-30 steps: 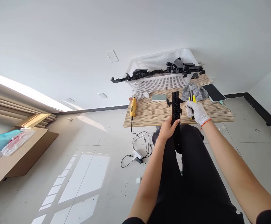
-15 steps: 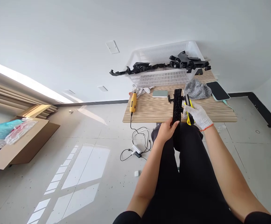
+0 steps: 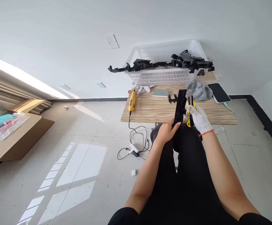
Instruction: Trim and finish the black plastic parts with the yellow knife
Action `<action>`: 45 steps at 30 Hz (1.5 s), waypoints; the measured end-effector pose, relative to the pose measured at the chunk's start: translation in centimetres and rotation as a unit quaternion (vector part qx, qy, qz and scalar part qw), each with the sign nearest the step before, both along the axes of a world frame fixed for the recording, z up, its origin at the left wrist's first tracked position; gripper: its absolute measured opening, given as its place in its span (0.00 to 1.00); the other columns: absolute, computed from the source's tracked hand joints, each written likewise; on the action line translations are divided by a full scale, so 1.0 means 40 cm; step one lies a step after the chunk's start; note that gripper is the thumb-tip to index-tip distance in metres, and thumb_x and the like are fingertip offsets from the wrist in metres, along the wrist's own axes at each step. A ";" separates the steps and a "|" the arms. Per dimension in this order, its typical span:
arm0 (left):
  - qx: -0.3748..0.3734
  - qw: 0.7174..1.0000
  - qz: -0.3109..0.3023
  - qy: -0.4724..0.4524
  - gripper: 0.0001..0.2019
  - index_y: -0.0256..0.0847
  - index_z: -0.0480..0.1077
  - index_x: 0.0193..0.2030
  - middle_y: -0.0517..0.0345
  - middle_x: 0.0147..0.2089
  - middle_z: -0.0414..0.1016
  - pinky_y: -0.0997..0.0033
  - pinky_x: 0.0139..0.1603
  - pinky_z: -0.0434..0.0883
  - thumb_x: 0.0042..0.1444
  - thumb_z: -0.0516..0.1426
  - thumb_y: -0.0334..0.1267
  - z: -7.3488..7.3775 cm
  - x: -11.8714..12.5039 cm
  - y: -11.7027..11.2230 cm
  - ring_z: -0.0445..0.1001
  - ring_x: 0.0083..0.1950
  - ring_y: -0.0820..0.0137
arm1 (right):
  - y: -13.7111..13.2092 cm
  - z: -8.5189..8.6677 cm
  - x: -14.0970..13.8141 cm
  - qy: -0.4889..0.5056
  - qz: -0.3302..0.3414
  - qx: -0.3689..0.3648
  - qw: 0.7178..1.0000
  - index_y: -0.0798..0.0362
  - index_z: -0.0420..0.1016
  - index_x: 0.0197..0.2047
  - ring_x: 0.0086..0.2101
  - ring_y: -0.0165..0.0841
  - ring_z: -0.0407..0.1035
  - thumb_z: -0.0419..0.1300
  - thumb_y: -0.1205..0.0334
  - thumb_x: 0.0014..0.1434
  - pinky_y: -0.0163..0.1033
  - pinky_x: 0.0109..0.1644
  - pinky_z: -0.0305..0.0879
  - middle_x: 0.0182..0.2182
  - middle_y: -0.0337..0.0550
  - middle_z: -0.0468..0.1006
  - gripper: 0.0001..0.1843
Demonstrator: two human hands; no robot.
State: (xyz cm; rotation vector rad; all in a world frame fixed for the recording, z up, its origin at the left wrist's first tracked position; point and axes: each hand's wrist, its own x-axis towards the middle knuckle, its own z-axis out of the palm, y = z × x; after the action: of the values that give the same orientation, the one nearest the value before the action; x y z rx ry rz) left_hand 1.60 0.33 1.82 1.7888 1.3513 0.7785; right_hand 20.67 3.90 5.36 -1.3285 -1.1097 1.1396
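My bare left hand (image 3: pixel 166 132) grips the lower end of a long black plastic part (image 3: pixel 180 106) that stands upright over my lap, its top reaching above the table edge. My right hand (image 3: pixel 198 118), in a white knit glove, is closed around a yellow utility knife (image 3: pixel 190 110). The knife's blade end lies against the right side of the black part. A small black piece (image 3: pixel 172 99) lies on the table just left of the part.
A striped wooden table (image 3: pixel 154 111) carries a white basket (image 3: pixel 164 78) of black plastic parts, a yellow rotary tool (image 3: pixel 132 101), a green block (image 3: pixel 160 93), a grey cloth (image 3: pixel 199 89) and a phone (image 3: pixel 219 92). A power strip (image 3: pixel 134 149) lies on the floor; a cardboard box (image 3: pixel 14 137) sits left.
My gloved hand brought the knife from right of the black part up against its side. The part tilted a little to the right. The view shifted slightly.
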 end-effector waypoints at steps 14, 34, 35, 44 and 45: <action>-0.002 1.000 -0.001 0.018 0.22 0.47 0.53 0.30 0.66 0.22 0.55 0.67 0.32 0.52 0.71 0.54 0.55 0.008 0.003 -0.002 0.56 0.24 0.69 | 0.064 -0.022 -0.017 0.077 -0.175 0.024 0.981 0.44 0.72 0.56 0.24 0.30 0.71 0.71 0.50 0.54 0.39 0.32 0.74 0.27 0.29 0.71 0.27; -0.011 1.000 -0.020 0.004 0.12 0.45 0.69 0.46 0.57 0.37 0.80 0.67 0.40 0.68 0.73 0.52 0.50 -0.003 -0.031 -0.008 0.80 0.39 0.62 | -0.048 -0.053 -0.010 -0.117 -0.150 0.091 0.978 0.48 0.75 0.62 0.27 0.37 0.74 0.61 0.41 0.65 0.43 0.34 0.75 0.29 0.40 0.80 0.29; -0.008 0.999 -0.007 -0.050 0.13 0.45 0.69 0.47 0.57 0.38 0.80 0.67 0.42 0.70 0.73 0.52 0.51 -0.006 -0.033 -0.009 0.81 0.41 0.62 | -0.054 -0.047 -0.011 -0.067 -0.134 0.081 0.985 0.47 0.75 0.62 0.23 0.34 0.71 0.61 0.41 0.64 0.40 0.29 0.71 0.25 0.36 0.75 0.29; -0.066 0.881 0.179 -0.433 0.26 0.47 0.64 0.57 0.65 0.30 0.75 0.69 0.37 0.77 0.63 0.60 0.63 -0.006 -0.014 -0.015 0.81 0.34 0.68 | -0.071 -0.022 -0.012 -0.031 -0.078 0.025 0.996 0.46 0.79 0.58 0.24 0.28 0.70 0.71 0.56 0.55 0.35 0.26 0.71 0.29 0.32 0.75 0.27; -0.081 0.868 0.191 -0.451 0.27 0.48 0.63 0.59 0.67 0.29 0.73 0.70 0.35 0.76 0.62 0.60 0.62 -0.001 -0.009 -0.021 0.80 0.33 0.68 | -0.073 -0.020 -0.011 -0.039 -0.077 0.030 0.996 0.46 0.79 0.59 0.23 0.28 0.70 0.71 0.57 0.54 0.36 0.27 0.72 0.30 0.32 0.76 0.28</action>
State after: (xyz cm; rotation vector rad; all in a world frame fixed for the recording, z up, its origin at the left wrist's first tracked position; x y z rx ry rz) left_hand 1.22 -0.51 1.77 0.7970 1.0547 1.4322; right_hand 20.24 0.98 4.54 -1.3973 -1.0699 0.9418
